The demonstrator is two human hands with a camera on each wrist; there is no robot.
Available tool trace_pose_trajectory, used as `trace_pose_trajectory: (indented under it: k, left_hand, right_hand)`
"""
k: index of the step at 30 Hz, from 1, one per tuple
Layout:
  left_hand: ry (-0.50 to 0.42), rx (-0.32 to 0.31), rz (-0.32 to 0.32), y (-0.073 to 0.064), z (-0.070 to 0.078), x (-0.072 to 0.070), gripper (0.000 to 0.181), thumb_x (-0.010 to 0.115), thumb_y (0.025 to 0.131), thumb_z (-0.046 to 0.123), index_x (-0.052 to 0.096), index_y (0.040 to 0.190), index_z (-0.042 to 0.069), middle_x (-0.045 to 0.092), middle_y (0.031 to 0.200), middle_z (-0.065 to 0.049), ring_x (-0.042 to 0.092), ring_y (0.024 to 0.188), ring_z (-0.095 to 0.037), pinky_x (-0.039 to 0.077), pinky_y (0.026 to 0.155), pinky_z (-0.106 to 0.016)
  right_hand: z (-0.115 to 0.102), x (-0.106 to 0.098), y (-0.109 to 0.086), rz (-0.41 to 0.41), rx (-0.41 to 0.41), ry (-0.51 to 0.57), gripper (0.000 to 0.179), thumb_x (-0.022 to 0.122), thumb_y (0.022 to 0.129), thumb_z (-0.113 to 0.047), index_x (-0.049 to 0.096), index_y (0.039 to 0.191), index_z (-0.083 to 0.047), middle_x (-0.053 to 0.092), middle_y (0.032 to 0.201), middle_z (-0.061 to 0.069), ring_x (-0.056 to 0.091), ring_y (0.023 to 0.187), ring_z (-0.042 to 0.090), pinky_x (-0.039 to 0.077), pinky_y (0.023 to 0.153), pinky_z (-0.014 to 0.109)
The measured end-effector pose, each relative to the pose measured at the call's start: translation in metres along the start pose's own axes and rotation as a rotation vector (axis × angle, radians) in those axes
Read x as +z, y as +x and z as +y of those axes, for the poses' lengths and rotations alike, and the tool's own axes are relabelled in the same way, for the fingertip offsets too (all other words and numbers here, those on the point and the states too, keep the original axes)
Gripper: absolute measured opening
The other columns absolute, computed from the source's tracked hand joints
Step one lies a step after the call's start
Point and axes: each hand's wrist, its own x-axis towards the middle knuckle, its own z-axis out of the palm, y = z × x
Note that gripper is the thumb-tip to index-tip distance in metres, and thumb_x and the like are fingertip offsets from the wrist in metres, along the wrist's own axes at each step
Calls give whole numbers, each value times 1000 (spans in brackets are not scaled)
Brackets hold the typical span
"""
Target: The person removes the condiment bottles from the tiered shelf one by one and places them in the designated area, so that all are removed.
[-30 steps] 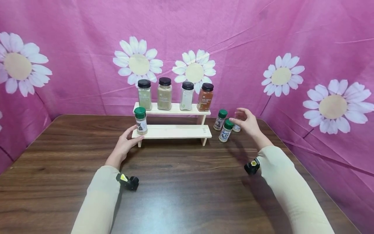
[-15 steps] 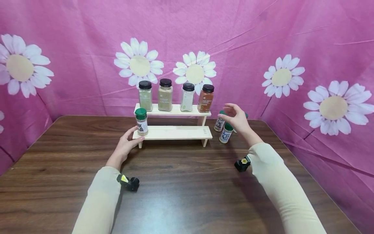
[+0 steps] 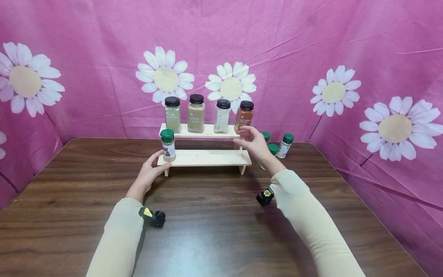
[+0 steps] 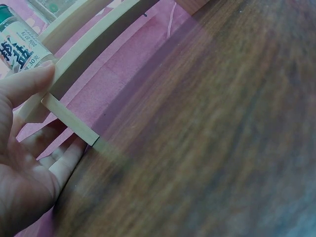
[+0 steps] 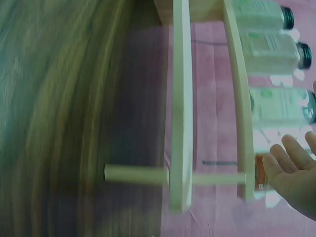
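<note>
My left hand [image 3: 147,175] grips the left end of a two-tier wooden rack [image 3: 211,158], thumb at the lower shelf's front edge and fingers around behind the leg. Just above that thumb, a green-capped seasoning bottle [image 3: 168,149] stands upright on the lower shelf. My right hand [image 3: 257,145] hovers at the rack's right end, fingers loosely bent and holding nothing. In the head view it overlaps the lower part of a red spice jar [image 3: 245,112]. The right wrist view shows its fingers [image 5: 280,168] in front of that jar beside the upper shelf [image 5: 242,98].
Three black-capped jars, two greenish [image 3: 172,115] [image 3: 196,114] and one whitish [image 3: 222,116], share the upper shelf with the red one. Right of the rack, green-capped bottles [image 3: 285,146] stand on the brown table [image 3: 207,223], two partly behind my right hand. A pink flowered cloth [image 3: 277,57] hangs behind.
My right hand has moved left, from beside the green-capped bottles to the rack's right end, uncovering the rightmost bottle. My left hand keeps its grip on the rack.
</note>
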Motion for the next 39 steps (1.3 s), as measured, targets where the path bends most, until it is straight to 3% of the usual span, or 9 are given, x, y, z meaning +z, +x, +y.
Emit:
trace_pose_trajectory:
  k: [9,18,23,31,39]
  left_hand:
    - [-11,6,-1,2,-3,0,66,63,79,13,27,134,6,27,135,-18,24,119,-26,23,95,-39]
    - [-25,5,-1,3,-4,1,65,63,79,10,28,134,5,27,134,-19,24,119,-26,24,95,-38]
    - [-31,1,-3,3,-3,1,65,62,79,10,28,134,5,27,134,-18,24,119,-26,25,95,-38]
    - [-28,-11,-7,2,-1,1,65,62,80,13,27,134,6,26,134,-19,25,118,-27,25,94,-39]
    - [-40,0,-19,3,-2,0,64,62,80,12,28,134,7,29,133,-18,30,114,-25,29,91,-36]
  right_hand:
    - [3,45,3,-72,53,45,52,67,74,-4,43,120,2,50,113,20,47,104,30,39,84,32]
    - [2,89,6,-138,37,16,50,67,74,-7,45,118,0,52,112,15,47,104,28,39,84,30]
    - [1,108,8,-154,22,1,49,67,74,-8,46,118,0,54,110,14,50,101,23,39,83,26]
    - [2,135,14,-179,6,2,49,68,74,-9,46,116,2,54,108,16,49,102,30,39,83,26]
    - [-1,160,15,-157,28,5,46,70,72,-11,51,113,-4,55,104,11,51,96,22,41,78,23]
